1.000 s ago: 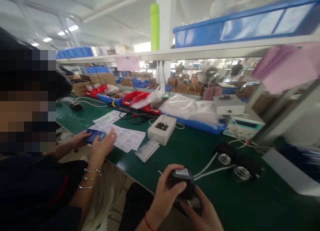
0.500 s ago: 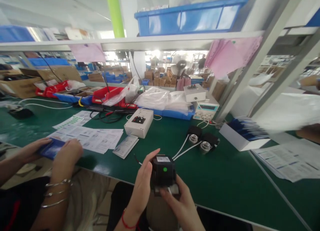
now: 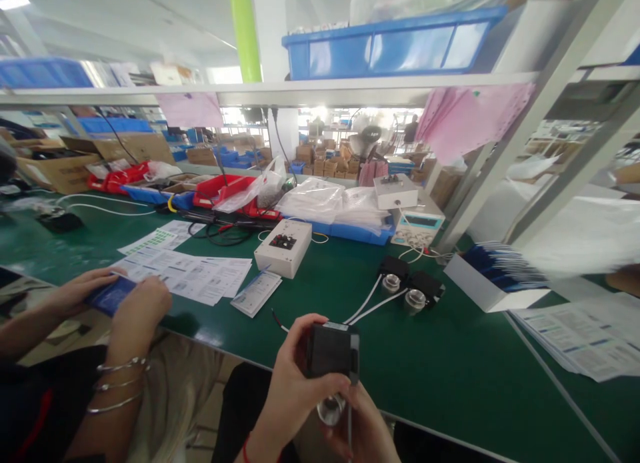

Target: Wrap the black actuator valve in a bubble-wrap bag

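Head view, held device [image 3: 330, 353], illegible label [image 3: 336, 326]

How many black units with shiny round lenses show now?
3. One unit is held in the left hand and right hand; a second unit and third unit lie side by side on the green bench, rightward. A blurred dark item, far left, may be another.

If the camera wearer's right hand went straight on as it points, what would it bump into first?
Most likely the black unit with the round silvery part, held in the left hand; the right hand seems against it, though contact is partly hidden.
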Action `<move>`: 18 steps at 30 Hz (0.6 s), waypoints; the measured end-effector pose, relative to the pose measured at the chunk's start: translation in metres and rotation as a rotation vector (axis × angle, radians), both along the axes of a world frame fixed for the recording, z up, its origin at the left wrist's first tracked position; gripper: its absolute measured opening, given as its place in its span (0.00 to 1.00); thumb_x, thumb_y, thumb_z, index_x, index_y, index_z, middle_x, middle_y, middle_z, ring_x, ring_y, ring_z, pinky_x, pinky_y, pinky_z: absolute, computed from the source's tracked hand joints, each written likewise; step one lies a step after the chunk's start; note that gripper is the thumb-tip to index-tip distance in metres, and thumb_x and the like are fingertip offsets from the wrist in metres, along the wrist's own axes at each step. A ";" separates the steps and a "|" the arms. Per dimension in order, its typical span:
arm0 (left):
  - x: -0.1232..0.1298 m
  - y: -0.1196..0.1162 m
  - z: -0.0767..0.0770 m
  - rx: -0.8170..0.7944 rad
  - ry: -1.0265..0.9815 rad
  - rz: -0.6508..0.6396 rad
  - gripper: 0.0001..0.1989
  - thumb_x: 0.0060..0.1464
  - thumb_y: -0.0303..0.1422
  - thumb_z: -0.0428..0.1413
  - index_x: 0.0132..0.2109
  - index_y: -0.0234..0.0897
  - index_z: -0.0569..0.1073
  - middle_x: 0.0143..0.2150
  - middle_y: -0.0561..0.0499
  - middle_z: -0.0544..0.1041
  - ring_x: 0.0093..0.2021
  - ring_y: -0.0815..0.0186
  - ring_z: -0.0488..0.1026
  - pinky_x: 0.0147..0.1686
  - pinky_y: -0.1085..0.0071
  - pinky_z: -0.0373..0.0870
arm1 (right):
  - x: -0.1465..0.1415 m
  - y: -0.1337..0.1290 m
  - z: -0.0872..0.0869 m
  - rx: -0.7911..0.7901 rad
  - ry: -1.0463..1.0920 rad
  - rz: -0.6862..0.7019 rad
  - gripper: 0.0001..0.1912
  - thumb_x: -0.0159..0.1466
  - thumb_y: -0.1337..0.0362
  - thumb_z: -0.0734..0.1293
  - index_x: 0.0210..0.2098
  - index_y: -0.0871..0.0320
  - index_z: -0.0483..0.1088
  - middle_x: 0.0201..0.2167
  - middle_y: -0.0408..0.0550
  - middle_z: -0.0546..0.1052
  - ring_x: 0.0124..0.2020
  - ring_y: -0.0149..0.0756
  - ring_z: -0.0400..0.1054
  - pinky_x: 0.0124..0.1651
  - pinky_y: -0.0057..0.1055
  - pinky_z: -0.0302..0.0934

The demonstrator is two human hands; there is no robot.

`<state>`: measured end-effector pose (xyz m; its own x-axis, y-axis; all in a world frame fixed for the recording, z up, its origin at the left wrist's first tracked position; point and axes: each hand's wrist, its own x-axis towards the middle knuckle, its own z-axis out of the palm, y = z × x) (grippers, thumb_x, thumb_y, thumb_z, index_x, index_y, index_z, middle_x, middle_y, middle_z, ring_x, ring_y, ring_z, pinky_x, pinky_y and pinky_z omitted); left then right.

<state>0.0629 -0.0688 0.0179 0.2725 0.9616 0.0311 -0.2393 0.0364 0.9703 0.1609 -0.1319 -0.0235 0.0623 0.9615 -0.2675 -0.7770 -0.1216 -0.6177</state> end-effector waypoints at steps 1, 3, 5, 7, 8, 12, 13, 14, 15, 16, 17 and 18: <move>0.000 -0.002 0.003 0.030 0.074 0.047 0.33 0.33 0.25 0.69 0.50 0.43 0.74 0.41 0.54 0.77 0.39 0.64 0.74 0.37 0.74 0.72 | -0.002 0.000 -0.002 -0.004 0.023 0.009 0.29 0.48 0.44 0.87 0.36 0.57 0.77 0.29 0.49 0.78 0.28 0.39 0.74 0.26 0.25 0.67; -0.001 -0.004 0.008 0.089 0.217 0.128 0.32 0.34 0.26 0.69 0.50 0.43 0.73 0.43 0.53 0.77 0.42 0.61 0.74 0.41 0.71 0.72 | -0.005 -0.001 -0.007 -0.016 0.041 0.030 0.32 0.50 0.42 0.85 0.39 0.59 0.77 0.27 0.49 0.78 0.22 0.35 0.72 0.20 0.21 0.61; -0.003 -0.005 0.011 0.144 0.323 0.187 0.30 0.36 0.29 0.69 0.51 0.42 0.73 0.45 0.52 0.77 0.43 0.59 0.74 0.43 0.67 0.71 | -0.007 -0.005 -0.011 -0.010 -0.058 0.010 0.34 0.54 0.38 0.82 0.43 0.60 0.77 0.24 0.46 0.76 0.16 0.31 0.66 0.16 0.20 0.55; -0.003 -0.006 0.013 0.208 0.394 0.236 0.29 0.37 0.31 0.70 0.50 0.42 0.73 0.46 0.51 0.76 0.45 0.57 0.74 0.45 0.64 0.71 | -0.008 -0.009 -0.009 0.006 -0.149 -0.058 0.34 0.54 0.38 0.83 0.45 0.57 0.77 0.26 0.45 0.77 0.18 0.33 0.68 0.19 0.23 0.61; -0.003 -0.006 0.014 0.244 0.418 0.263 0.29 0.38 0.31 0.70 0.50 0.43 0.73 0.47 0.51 0.75 0.45 0.57 0.74 0.46 0.63 0.70 | -0.008 -0.010 -0.006 0.030 -0.185 -0.079 0.34 0.53 0.38 0.83 0.46 0.56 0.77 0.28 0.46 0.77 0.21 0.35 0.70 0.23 0.25 0.65; 0.000 -0.007 0.014 0.331 0.456 0.336 0.28 0.37 0.30 0.71 0.48 0.43 0.73 0.47 0.51 0.74 0.47 0.57 0.73 0.47 0.63 0.70 | -0.010 -0.009 0.016 0.166 -0.230 -0.023 0.35 0.50 0.37 0.84 0.45 0.57 0.79 0.29 0.48 0.78 0.24 0.35 0.68 0.28 0.27 0.65; 0.001 -0.007 0.013 0.325 0.453 0.343 0.28 0.37 0.30 0.71 0.48 0.43 0.73 0.47 0.51 0.74 0.47 0.57 0.73 0.47 0.63 0.70 | -0.010 -0.007 0.021 0.184 -0.222 -0.004 0.34 0.50 0.38 0.84 0.43 0.57 0.80 0.28 0.47 0.77 0.24 0.35 0.68 0.28 0.27 0.64; 0.001 -0.007 0.013 0.310 0.446 0.342 0.28 0.37 0.31 0.71 0.48 0.43 0.73 0.48 0.51 0.74 0.47 0.56 0.74 0.48 0.62 0.70 | -0.010 -0.006 0.023 0.191 -0.209 0.002 0.34 0.49 0.39 0.85 0.43 0.57 0.80 0.28 0.47 0.77 0.25 0.36 0.69 0.29 0.27 0.65; 0.001 -0.007 0.012 0.289 0.435 0.335 0.29 0.37 0.31 0.71 0.49 0.43 0.73 0.48 0.50 0.74 0.47 0.56 0.74 0.48 0.62 0.70 | -0.010 -0.004 0.025 0.193 -0.198 -0.008 0.34 0.47 0.40 0.86 0.42 0.57 0.80 0.30 0.48 0.78 0.29 0.39 0.71 0.32 0.28 0.67; 0.001 -0.008 0.012 0.264 0.422 0.322 0.29 0.37 0.31 0.71 0.49 0.42 0.73 0.48 0.50 0.74 0.47 0.56 0.74 0.49 0.61 0.71 | -0.009 -0.004 0.025 0.195 -0.195 -0.024 0.35 0.46 0.41 0.87 0.43 0.57 0.79 0.33 0.49 0.79 0.33 0.42 0.73 0.36 0.30 0.69; 0.000 -0.008 0.012 0.237 0.408 0.304 0.30 0.37 0.32 0.70 0.50 0.42 0.72 0.48 0.50 0.75 0.47 0.56 0.75 0.49 0.61 0.71 | -0.009 -0.003 0.024 0.199 -0.200 -0.041 0.35 0.46 0.42 0.87 0.44 0.57 0.79 0.37 0.50 0.80 0.37 0.45 0.74 0.40 0.33 0.71; 0.000 -0.008 0.012 0.208 0.392 0.286 0.30 0.38 0.32 0.70 0.51 0.42 0.72 0.48 0.49 0.75 0.47 0.56 0.75 0.49 0.61 0.71 | -0.009 -0.003 0.023 0.202 -0.208 -0.060 0.36 0.46 0.44 0.87 0.45 0.57 0.79 0.40 0.52 0.80 0.41 0.48 0.75 0.44 0.35 0.72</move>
<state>0.0631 -0.0768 0.0298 0.0301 0.9836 0.1778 0.1710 -0.1803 0.9686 0.1523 -0.1354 -0.0008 0.1543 0.9869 -0.0466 -0.6329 0.0625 -0.7717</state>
